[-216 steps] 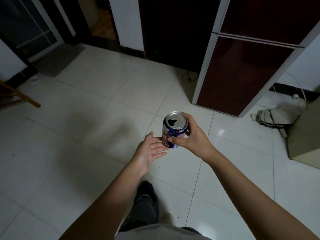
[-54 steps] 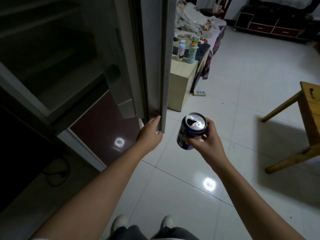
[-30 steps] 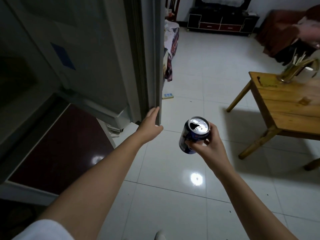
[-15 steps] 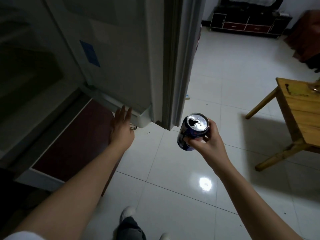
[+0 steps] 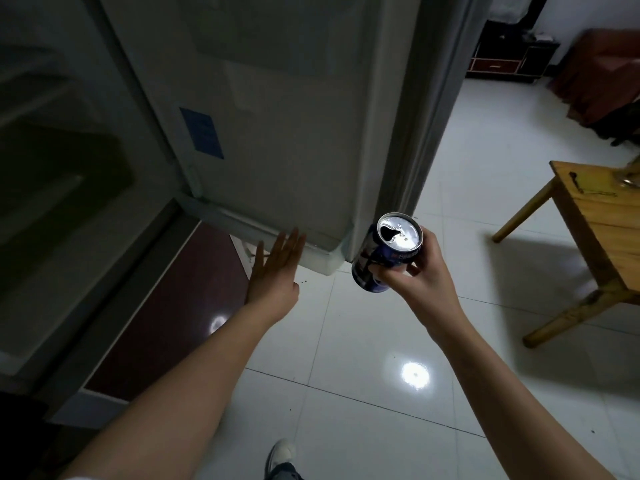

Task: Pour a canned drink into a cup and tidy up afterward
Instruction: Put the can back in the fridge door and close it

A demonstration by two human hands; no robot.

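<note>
The open fridge door (image 5: pixel 277 116) fills the upper middle of the frame, its lower edge right in front of the flat left hand (image 5: pixel 273 275) and just beside the can (image 5: pixel 388 254) that the right hand (image 5: pixel 415 282) grips. At the left, the dark fridge body (image 5: pixel 52 202) closes that side. The wooden table (image 5: pixel 602 223) blocks the right edge. Bare tiled floor (image 5: pixel 381 341) lies free between door and table, across the lower middle.

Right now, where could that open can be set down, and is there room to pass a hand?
The near corner of the wooden table looks bare, short of the yellow patch and the glass thing at its far edge. The white floor between fridge door and table is free. It is crowded between the left hand, the door's bottom edge and the can in the right hand.
</note>
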